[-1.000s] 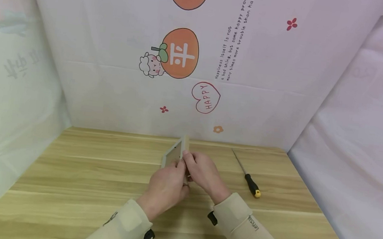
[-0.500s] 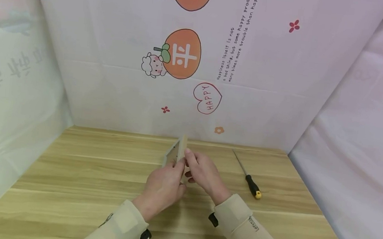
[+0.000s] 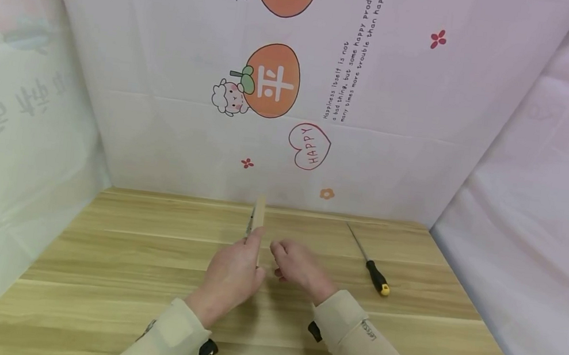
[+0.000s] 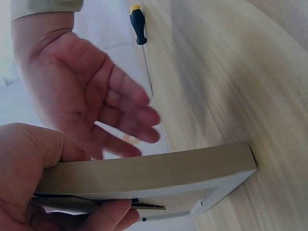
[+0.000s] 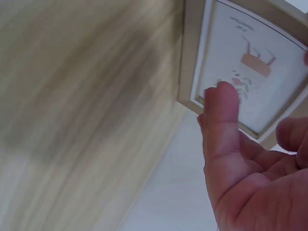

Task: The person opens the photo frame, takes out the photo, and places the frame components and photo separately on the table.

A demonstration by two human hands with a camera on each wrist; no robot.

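Observation:
My left hand (image 3: 230, 273) grips a light wooden picture frame (image 3: 258, 214), which stands nearly edge-on in the head view. In the left wrist view, the fingers curl behind the frame's side bar, at a thin brown backing board (image 4: 72, 203) that sits slanted in the back. Seen from the right wrist, the front holds a print (image 5: 260, 62) with a brown pot and small plants. My right hand (image 3: 301, 267) is off the frame, a short gap to its right. Its fingers are loosely bent and hold nothing.
A screwdriver (image 3: 376, 277) with a black and yellow handle lies on the wooden table (image 3: 149, 279) at the right, its shaft pointing to the back. White printed cloth (image 3: 188, 156) walls the table at the back and both sides.
My right hand has let go of the frame's edge. My left hand has carried the frame a little to the left and turned it more edge-on. The screwdriver has stayed put.

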